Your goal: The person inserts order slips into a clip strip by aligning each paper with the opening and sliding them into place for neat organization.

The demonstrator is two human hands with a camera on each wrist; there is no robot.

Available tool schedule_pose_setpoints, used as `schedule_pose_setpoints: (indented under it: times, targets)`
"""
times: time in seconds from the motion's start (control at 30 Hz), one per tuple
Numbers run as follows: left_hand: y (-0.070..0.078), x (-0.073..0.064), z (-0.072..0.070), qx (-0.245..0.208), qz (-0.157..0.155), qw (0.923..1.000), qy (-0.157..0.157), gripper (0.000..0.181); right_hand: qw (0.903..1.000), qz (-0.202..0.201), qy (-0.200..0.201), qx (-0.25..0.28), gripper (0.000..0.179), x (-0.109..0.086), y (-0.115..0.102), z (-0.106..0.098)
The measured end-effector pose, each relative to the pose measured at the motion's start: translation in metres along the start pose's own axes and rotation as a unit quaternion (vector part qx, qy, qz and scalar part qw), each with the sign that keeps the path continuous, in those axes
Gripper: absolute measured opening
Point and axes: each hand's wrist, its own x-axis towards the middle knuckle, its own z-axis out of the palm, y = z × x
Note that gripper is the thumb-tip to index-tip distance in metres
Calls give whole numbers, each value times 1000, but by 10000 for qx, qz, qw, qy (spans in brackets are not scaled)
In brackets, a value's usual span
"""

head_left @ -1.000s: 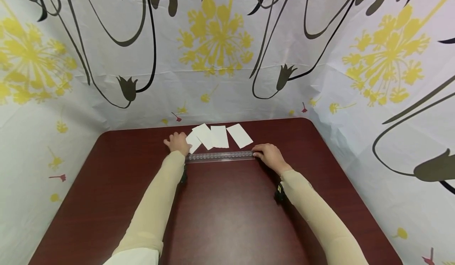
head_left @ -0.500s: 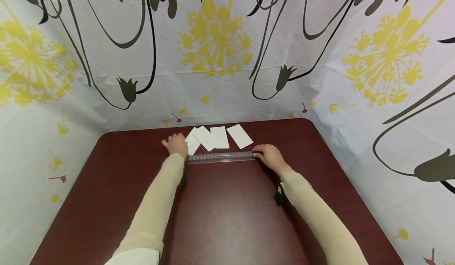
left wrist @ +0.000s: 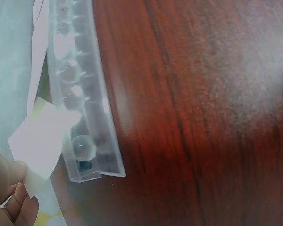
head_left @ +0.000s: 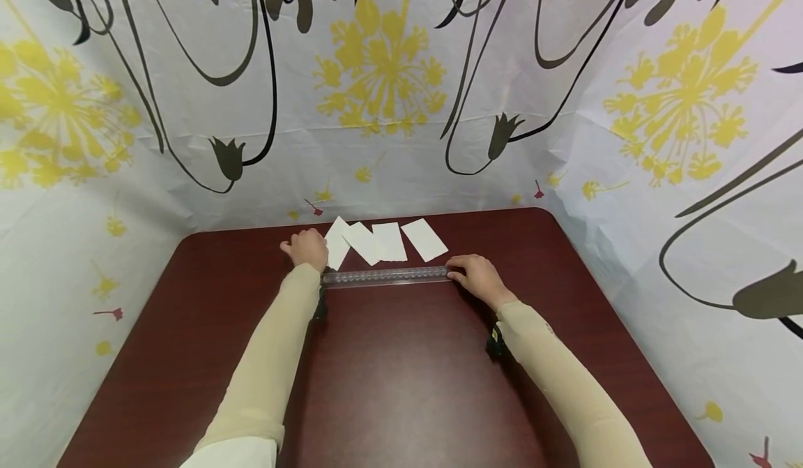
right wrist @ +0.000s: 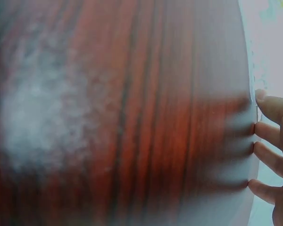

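Near the table's far edge lies a long clear plastic strip (head_left: 385,275), ridged lengthwise, with a row of clear round shapes along it (left wrist: 84,148). My left hand (head_left: 309,250) pinches the lower corner of a white paper card (left wrist: 37,141) between thumb and fingers, tilted beside the strip's left end. Behind the strip, several more white cards (head_left: 389,242) lie side by side, some overlapping. At the strip's right end is my right hand (head_left: 478,277); in the right wrist view its thumb (right wrist: 269,104) is at the strip's end, while the spread fingertips touch the table.
A dark red wood-grain table (head_left: 408,384) fills the space below me, with rounded far corners. White fabric walls (head_left: 376,175) printed with yellow and grey flowers stand close behind it and to both sides. Both wrists carry small black cameras.
My left hand has shifted slightly left, and the card in it has moved left and turned more upright, showing more of its face. The right hand and the strip stay put.
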Motion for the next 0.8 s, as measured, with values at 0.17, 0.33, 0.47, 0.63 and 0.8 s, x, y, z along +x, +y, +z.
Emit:
schedule_pose_setpoints:
  times: [0.17, 0.33, 0.47, 0.63, 0.8]
  targets:
    - [-5, -1, -7, -391, -174, 9991, -75, 21, 9999, 85, -62, 28, 32, 0, 1, 1]
    - [-11, -2, -16, -911, -506, 9944, -187, 23, 9998, 134, -64, 98, 32, -1, 1, 1]
    - [-16, -2, -22, -1169, -758, 9900, -205, 25, 9997, 154, -89, 148, 33, -2, 0, 0]
    - [-23, -6, -33, -1329, -906, 9868, -167, 25, 9997, 143, -125, 172, 34, -2, -2, -2]
    - [-34, -12, -45, -1513, -930, 9840, -156, 26, 9995, 128, -110, 282, 34, -3, -4, -4]
